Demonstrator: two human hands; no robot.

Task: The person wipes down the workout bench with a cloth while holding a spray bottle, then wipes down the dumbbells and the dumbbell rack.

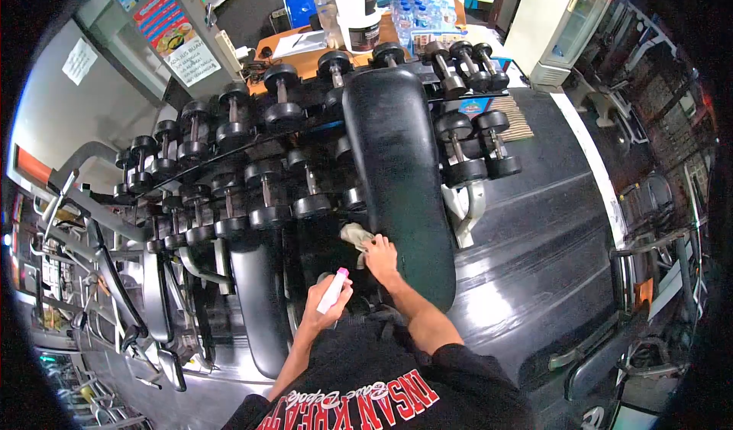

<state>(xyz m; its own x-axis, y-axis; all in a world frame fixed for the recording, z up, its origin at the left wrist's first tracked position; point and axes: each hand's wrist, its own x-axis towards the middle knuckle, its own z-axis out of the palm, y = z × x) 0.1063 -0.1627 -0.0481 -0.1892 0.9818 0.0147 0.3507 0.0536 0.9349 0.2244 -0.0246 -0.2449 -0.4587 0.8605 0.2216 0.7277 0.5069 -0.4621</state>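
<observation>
The dark, shiny floor (527, 224) is the biggest thing here. On it is a long black rack (256, 144) with 2 rows of weights. A tall fridge (561, 33) with a glass door stands at the back, on the right. A big black bench (397, 140) is right in front of the person, and its long pad hides part of the rack. A 2nd black bench (259, 308) is on the left. Behind the rack is a brown table (309, 62). It has a white bucket (357, 2) and a bunch of clear bottles (421, 10) with blue caps on it.

The person wears a black shirt (489, 384) with red and white letters. The right hand (382, 258) is over the left edge of the big bench, with its fingers closed on a pale cloth (356, 235). I cannot tell if the cloth touches the pad. The left hand (324, 304) is lower and near the right hand, wrapped around a small white bottle (331, 292). The smallest thing is the bottle's pink top (342, 273), which points up.
</observation>
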